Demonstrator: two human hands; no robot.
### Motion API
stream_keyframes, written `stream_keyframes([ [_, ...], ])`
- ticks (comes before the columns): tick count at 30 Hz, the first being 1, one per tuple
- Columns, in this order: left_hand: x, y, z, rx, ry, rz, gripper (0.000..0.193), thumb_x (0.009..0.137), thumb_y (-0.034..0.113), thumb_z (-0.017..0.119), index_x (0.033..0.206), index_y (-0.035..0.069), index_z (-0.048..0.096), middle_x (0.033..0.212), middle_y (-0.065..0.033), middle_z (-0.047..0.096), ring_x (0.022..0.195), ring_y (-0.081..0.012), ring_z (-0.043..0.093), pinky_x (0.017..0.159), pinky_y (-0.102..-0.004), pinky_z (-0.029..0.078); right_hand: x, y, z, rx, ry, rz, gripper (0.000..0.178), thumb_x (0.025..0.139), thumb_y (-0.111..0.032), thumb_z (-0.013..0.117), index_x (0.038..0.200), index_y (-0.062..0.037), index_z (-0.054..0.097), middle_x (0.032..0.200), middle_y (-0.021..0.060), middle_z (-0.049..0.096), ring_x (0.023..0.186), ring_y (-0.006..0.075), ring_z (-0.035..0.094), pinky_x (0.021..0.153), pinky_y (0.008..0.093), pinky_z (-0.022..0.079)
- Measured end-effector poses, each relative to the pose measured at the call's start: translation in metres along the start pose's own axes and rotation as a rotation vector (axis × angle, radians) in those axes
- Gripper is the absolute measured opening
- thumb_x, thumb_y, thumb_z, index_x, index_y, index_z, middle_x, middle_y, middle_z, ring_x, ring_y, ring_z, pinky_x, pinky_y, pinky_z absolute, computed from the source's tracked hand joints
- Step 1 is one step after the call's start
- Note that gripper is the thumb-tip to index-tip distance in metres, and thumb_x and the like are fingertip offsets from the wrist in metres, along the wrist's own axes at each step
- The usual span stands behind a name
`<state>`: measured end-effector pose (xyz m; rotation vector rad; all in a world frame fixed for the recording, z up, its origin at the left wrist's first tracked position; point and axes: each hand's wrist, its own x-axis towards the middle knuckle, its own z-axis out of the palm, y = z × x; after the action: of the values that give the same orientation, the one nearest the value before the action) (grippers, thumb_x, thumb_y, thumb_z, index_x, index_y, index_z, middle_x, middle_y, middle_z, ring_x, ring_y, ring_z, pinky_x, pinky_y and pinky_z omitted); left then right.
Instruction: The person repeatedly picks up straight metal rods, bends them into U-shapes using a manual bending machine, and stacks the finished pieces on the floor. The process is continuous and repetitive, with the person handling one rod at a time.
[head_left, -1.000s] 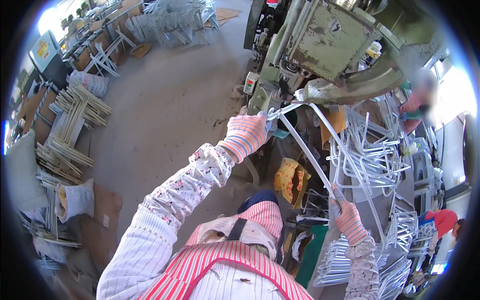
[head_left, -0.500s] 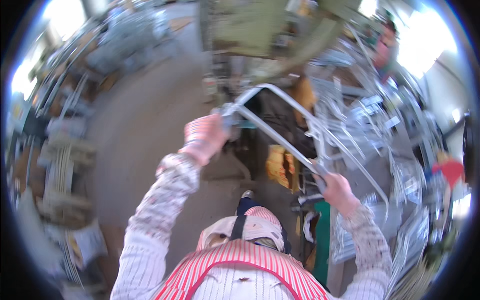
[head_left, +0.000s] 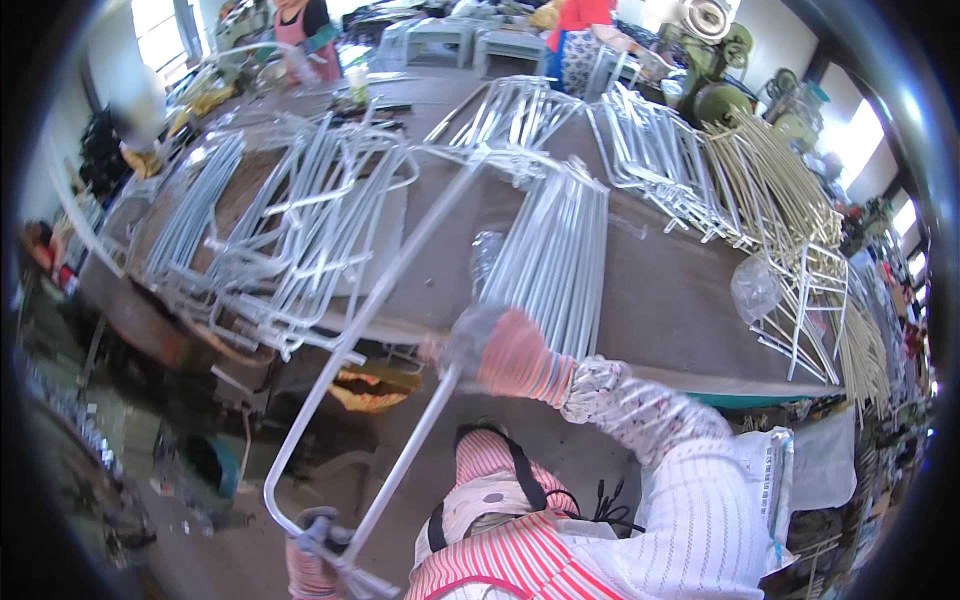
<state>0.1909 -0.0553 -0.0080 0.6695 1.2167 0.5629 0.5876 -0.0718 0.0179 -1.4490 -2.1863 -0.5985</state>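
A bent silver metal tube frame [head_left: 405, 458], with long sides and a rounded corner, slants across the space in front of me. My left hand [head_left: 318, 560], in a grey-palmed glove, is closed around its lower end, close to the bottom edge. Higher up, my right hand [head_left: 505, 350], gloved with a striped cuff, is closed on one side of the frame near the bench edge. Beyond the right hand, a bundle of straight silver tubes [head_left: 550, 250] lies on the bench. The upper end of the frame overlaps the bench in view; whether it touches anything there I cannot tell.
The brown bench [head_left: 680, 310] carries bent tube frames [head_left: 300, 220] at left and brass-coloured rods [head_left: 770, 180] at right. A clear plastic bag [head_left: 755, 285] lies near a white wire rack [head_left: 820, 290]. Two people stand beyond the bench. A yellow bag [head_left: 375, 390] sits below its edge.
My view has swung from the floor aisle to face the bench. The frame has turned; my left hand is now low near me, and my right hand is farther forward.
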Motion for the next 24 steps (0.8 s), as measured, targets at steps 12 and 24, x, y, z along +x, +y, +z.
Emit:
stream_keyframes([
  [12,0.191,-0.018,0.440,0.076,-0.842,0.223,0.045,0.091,0.014,0.059,0.131,0.002,0.042,0.120,-0.0131,0.057,0.105,-0.0228,0.059,0.091,-0.0390,0.050,-0.129,0.274,0.071,1.092,1.014,1.573,0.022,0.091,-0.034,0.057,0.090,-0.0136,0.064,0.056,-0.0047,0.047,0.040,0.0097,0.040,0.035,0.0281,0.033],
  [24,0.291,-0.013,0.366,0.480,-0.107,0.320,0.039,0.086,0.003,0.061,0.123,0.000,0.049,0.104,-0.0126,0.062,0.091,-0.0203,0.063,0.079,-0.0319,0.052,-0.408,0.740,-0.013,-0.059,-0.271,1.481,0.043,0.092,-0.029,0.037,0.120,-0.0076,0.061,0.110,0.0163,0.066,0.098,0.0270,0.062,0.085,0.0391,0.048],
])
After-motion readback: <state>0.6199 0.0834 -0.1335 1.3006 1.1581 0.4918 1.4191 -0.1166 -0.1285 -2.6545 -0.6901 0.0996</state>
